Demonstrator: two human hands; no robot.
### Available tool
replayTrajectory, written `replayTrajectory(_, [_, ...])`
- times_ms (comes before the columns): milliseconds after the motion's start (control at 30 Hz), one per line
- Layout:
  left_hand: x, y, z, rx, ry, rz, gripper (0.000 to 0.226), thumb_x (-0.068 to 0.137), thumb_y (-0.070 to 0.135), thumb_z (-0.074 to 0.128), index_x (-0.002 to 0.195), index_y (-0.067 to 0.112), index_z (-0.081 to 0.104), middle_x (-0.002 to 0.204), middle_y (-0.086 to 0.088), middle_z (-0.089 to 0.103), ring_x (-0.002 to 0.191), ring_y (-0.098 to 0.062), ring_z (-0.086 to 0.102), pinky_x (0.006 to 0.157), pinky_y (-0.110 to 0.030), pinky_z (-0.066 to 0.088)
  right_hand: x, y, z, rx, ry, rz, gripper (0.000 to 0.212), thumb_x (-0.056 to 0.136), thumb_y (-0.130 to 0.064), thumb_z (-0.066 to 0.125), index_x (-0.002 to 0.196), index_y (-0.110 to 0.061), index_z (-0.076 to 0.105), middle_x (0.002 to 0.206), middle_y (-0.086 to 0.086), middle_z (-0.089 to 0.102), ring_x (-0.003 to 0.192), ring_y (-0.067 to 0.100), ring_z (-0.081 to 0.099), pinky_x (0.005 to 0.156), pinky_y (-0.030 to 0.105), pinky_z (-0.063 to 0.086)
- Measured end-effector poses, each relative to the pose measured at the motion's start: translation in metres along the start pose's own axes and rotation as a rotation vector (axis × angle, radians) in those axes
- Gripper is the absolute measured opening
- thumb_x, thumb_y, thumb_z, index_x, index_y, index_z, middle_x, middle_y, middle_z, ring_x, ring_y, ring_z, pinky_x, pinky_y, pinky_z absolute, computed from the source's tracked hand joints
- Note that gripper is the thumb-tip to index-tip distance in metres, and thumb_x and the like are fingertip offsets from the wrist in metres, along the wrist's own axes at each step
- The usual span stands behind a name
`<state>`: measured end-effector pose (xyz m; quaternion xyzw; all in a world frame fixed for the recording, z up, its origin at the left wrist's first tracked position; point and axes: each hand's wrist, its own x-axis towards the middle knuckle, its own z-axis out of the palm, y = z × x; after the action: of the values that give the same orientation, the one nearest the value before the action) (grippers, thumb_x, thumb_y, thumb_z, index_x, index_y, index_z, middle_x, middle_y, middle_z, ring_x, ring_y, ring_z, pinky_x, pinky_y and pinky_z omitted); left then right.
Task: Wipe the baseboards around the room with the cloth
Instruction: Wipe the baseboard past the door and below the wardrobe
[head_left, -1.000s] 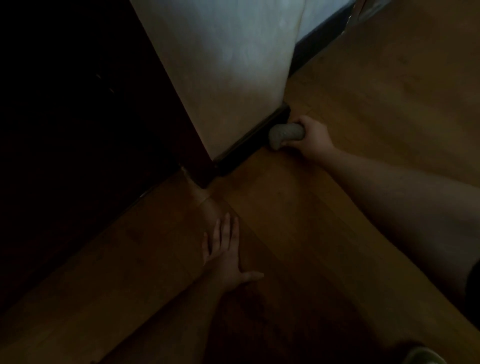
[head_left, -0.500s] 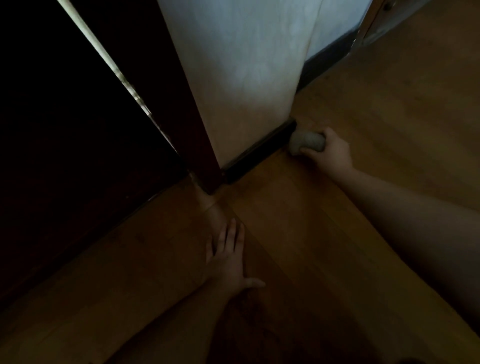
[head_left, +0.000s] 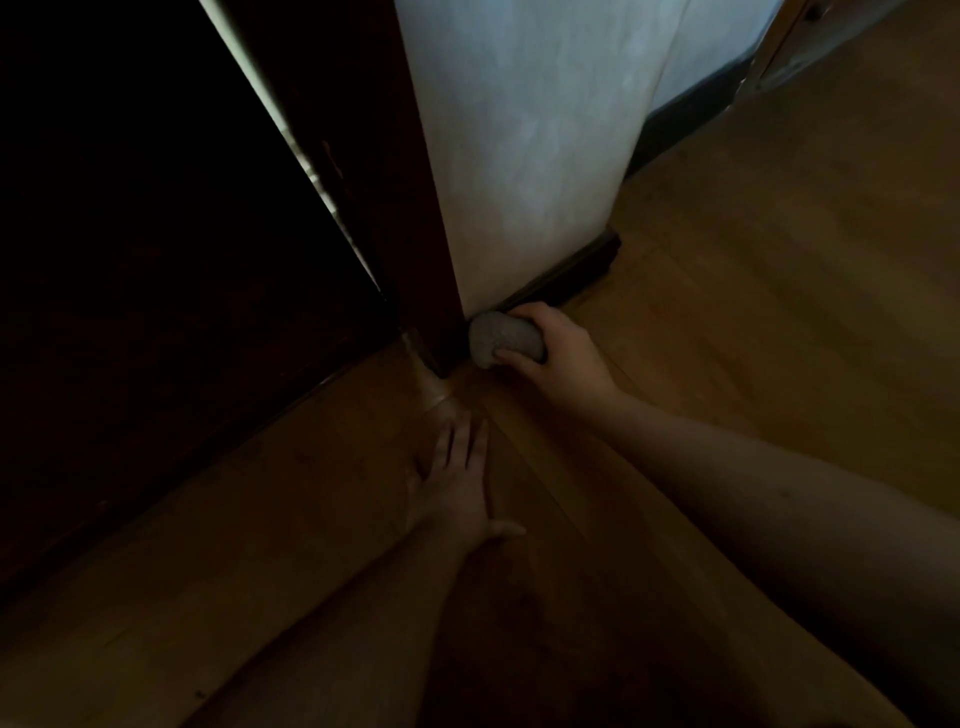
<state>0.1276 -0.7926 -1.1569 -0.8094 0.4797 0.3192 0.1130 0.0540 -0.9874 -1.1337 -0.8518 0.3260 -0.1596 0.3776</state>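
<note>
A dark baseboard (head_left: 566, 275) runs along the foot of a short white wall section (head_left: 524, 156). My right hand (head_left: 558, 356) grips a bunched grey cloth (head_left: 498, 338) and holds it against the baseboard's left end, beside the dark door frame (head_left: 415, 260). My left hand (head_left: 460, 483) lies flat on the wooden floor with its fingers spread, below the frame's foot.
A dark door (head_left: 156, 260) fills the left side, with a bright slit at its hinge edge. Wooden floor (head_left: 779, 260) stretches to the right. More baseboard (head_left: 685, 117) runs along the farther wall, toward a wooden frame (head_left: 774, 47) at the top right.
My right hand has slid the cloth left along the baseboard, from its right corner to the end by the door frame. My left hand has stayed flat on the floor.
</note>
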Motion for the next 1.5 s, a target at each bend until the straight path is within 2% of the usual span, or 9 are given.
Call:
replayTrajectory(200, [0.006,0.002,0.0,0.023,-0.022,-0.014,0.143,0.063,0.078,0.072,0.151,0.028,-0.029,0.157,0.006,-0.038,0.15,-0.021,-0.023,0.116,-0.068,0.012,0.013,0.022,-0.03,0.041,0.008,0.034,0.042,0.085,-0.038,0.071,0.121,-0.023,0.054,0.113,-0.003,0.059,0.1,0.012,0.057,0.086,0.03,0.052])
replayTrajectory(500, [0.013,0.005,0.001,0.09,-0.053,-0.037,0.145,0.062,0.081,0.069,0.149,0.024,-0.032,0.155,0.002,-0.042,0.149,-0.026,-0.026,0.114,-0.067,0.012,0.047,0.078,-0.107,-0.025,0.21,0.178,0.038,0.084,-0.03,0.074,0.115,-0.019,0.055,0.106,-0.005,0.055,0.097,0.012,0.054,0.079,0.027,0.042])
replayTrajectory(567, [0.012,0.007,0.0,0.102,-0.057,-0.043,0.145,0.062,0.081,0.069,0.15,0.023,-0.03,0.156,0.002,-0.039,0.149,-0.026,-0.024,0.115,-0.066,0.015,0.052,0.084,-0.116,-0.037,0.198,0.214,0.041,0.083,-0.03,0.075,0.116,-0.018,0.055,0.108,-0.002,0.057,0.097,0.012,0.053,0.08,0.027,0.042])
replayTrajectory(800, [0.014,0.012,-0.002,0.068,-0.066,-0.056,0.147,0.062,0.074,0.076,0.152,0.022,-0.027,0.157,0.002,-0.037,0.15,-0.027,-0.022,0.118,-0.063,0.016,0.051,0.079,-0.113,-0.012,0.291,0.3,0.044,0.083,-0.032,0.075,0.119,-0.015,0.055,0.115,0.008,0.062,0.101,0.019,0.056,0.084,0.033,0.046])
replayTrajectory(967, [0.014,0.01,0.0,0.057,-0.07,-0.041,0.146,0.061,0.072,0.077,0.154,0.022,-0.024,0.156,0.002,-0.04,0.15,-0.028,-0.022,0.116,-0.065,0.014,0.033,0.075,-0.101,0.003,0.374,0.342,0.043,0.083,-0.036,0.074,0.118,-0.019,0.053,0.111,0.0,0.058,0.101,0.018,0.056,0.082,0.031,0.045])
replayTrajectory(1167, [0.011,0.015,-0.008,0.059,-0.067,-0.034,0.145,0.063,0.067,0.08,0.154,0.018,-0.022,0.16,-0.003,-0.033,0.151,-0.031,-0.018,0.115,-0.065,0.016,0.006,0.037,-0.062,0.061,0.085,0.222,0.045,0.078,-0.043,0.077,0.112,-0.035,0.049,0.106,-0.015,0.053,0.095,0.004,0.054,0.07,0.008,0.039])
replayTrajectory(1300, [0.007,0.019,-0.013,0.067,-0.063,-0.043,0.142,0.065,0.062,0.081,0.156,0.016,-0.018,0.162,-0.005,-0.028,0.151,-0.032,-0.016,0.114,-0.064,0.021,0.007,-0.004,-0.022,0.107,0.024,0.12,0.048,0.075,-0.045,0.079,0.112,-0.028,0.055,0.103,-0.015,0.057,0.093,-0.002,0.054,0.072,0.009,0.042])
replayTrajectory(1400, [0.005,0.017,-0.014,0.056,-0.078,-0.039,0.14,0.067,0.061,0.081,0.156,0.016,-0.018,0.161,-0.005,-0.031,0.151,-0.031,-0.019,0.116,-0.065,0.019,0.009,-0.018,-0.004,0.152,0.015,0.143,0.051,0.076,-0.043,0.079,0.116,-0.021,0.056,0.106,-0.01,0.057,0.096,0.004,0.055,0.075,0.014,0.045])
replayTrajectory(1500, [0.004,0.015,-0.013,0.046,-0.074,-0.025,0.139,0.069,0.062,0.079,0.156,0.017,-0.018,0.161,-0.005,-0.032,0.151,-0.03,-0.019,0.117,-0.065,0.016,0.012,-0.016,-0.005,0.163,0.008,0.166,0.05,0.077,-0.041,0.079,0.116,-0.02,0.055,0.106,-0.009,0.057,0.095,0.005,0.055,0.07,0.008,0.04])
